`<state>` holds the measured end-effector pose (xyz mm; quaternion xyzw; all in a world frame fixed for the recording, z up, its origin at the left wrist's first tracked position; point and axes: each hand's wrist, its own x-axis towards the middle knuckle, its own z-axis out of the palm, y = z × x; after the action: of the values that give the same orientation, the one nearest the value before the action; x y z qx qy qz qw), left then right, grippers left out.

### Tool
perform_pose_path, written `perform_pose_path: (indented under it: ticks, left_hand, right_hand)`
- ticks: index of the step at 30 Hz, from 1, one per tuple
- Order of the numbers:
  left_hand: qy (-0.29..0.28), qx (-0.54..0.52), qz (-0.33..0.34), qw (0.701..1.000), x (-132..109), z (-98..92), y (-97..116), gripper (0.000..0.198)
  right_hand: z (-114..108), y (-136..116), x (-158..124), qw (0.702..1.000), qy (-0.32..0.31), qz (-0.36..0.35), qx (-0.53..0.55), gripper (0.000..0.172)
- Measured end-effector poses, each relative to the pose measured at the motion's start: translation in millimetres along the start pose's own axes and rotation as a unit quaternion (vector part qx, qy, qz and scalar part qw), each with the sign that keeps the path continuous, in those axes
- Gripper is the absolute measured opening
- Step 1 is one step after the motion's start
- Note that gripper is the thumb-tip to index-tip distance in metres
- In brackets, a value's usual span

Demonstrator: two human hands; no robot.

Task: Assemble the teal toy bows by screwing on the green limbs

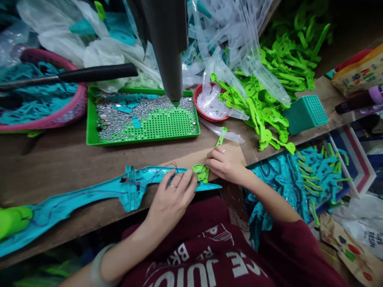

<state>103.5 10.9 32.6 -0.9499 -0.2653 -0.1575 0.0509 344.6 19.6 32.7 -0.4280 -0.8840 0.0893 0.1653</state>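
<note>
A long blue plastic shell (pixel 86 191) with thin red and dark wires running inside it lies along the front of the bench. My left hand (pixel 175 195) is curled over the shell's right part, with its fingertips beside a lime-green plastic piece (pixel 200 173). My right hand (pixel 226 164) is closed at that green piece, thumb and fingers pinched together at its right side. A narrow green strip (pixel 220 139) sticks out beyond my right hand. Exactly what lies between the right fingertips is hidden. A bright green rounded part (pixel 14 221) sits at the shell's left end.
A dark screwdriver-like machine head (pixel 170 59) hangs over a green tray (pixel 143 140) of screws. Left stands a pink basket (pixel 80 101) of blue parts. A red bowl (pixel 197 99), piled green parts (pixel 257 107) and a teal basket (pixel 308 113) are behind. Blue shells (pixel 275 183) lie stacked at right.
</note>
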Motion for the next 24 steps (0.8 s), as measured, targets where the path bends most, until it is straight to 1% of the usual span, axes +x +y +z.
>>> perform_pose_path:
  ticks: [3,6,8,10,13,14,16,19,21,24]
  left_hand:
    - [0.003,-0.01,0.028,1.0,2,3.5,-1,0.031]
    - [0.002,-0.016,0.037,0.999,1,6.3,-3,0.03]
    - [0.003,-0.025,0.038,0.999,1,6.9,-3,0.028]
    - [-0.006,-0.031,0.042,0.999,1,6.3,-2,0.03]
    - [-0.041,-0.019,0.038,0.998,5,3.6,1,0.043]
    - [-0.052,-0.01,0.034,0.998,8,2.4,2,0.045]
    - [-0.067,0.008,0.026,0.997,13,-0.2,4,0.044]
    - [-0.084,0.024,0.015,0.996,20,-3.9,7,0.038]
    - [-0.093,0.023,0.012,0.995,23,-5.6,7,0.037]
    - [-0.094,0.012,0.011,0.995,26,-6.0,7,0.036]
  right_hand:
    - [-4,5,2,0.998,-0.044,-0.035,0.023,0.024]
    - [-4,8,3,0.996,-0.056,-0.051,0.043,0.024]
    - [-1,8,4,0.997,-0.042,-0.039,0.049,0.025]
    - [1,7,6,0.997,-0.026,-0.008,0.069,0.024]
    - [2,3,9,0.994,-0.016,0.037,0.102,0.022]
    - [2,3,10,0.993,-0.017,0.039,0.109,0.022]
    - [3,2,9,0.993,-0.006,0.022,0.113,0.02]
    - [6,2,2,0.993,0.047,-0.006,0.109,0.013]
    - [7,1,-4,0.99,0.085,0.001,0.11,0.011]
    - [9,-3,-13,0.991,0.098,0.013,0.085,0.015]
